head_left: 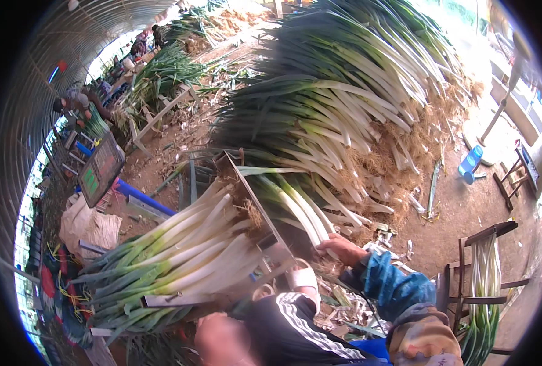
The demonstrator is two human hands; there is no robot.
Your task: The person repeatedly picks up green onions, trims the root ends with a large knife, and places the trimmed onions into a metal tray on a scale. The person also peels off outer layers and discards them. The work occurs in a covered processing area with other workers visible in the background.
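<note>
My right hand (342, 250), in a blue sleeve, is closed round the white root ends of a few long green onions (292, 204). Those stalks lean left, and their green tops reach towards a metal-edged rack. A thick bunch of green onions (188, 247) lies on this rack (256, 204), roots against its upright plate and green leaves to the lower left. Low in the picture, a blurred skin-coloured shape, seemingly my left hand (222, 338), is close to the rack's near side. Its fingers cannot be made out.
A large heap of green onions (344, 104) fills the far middle. A scale display (103, 168) stands left, by a pale sack (90, 222). At right are a blue plastic jug (470, 160), a stool (518, 174) and another rack with onions (484, 274). Another person (79, 104) bends at far left.
</note>
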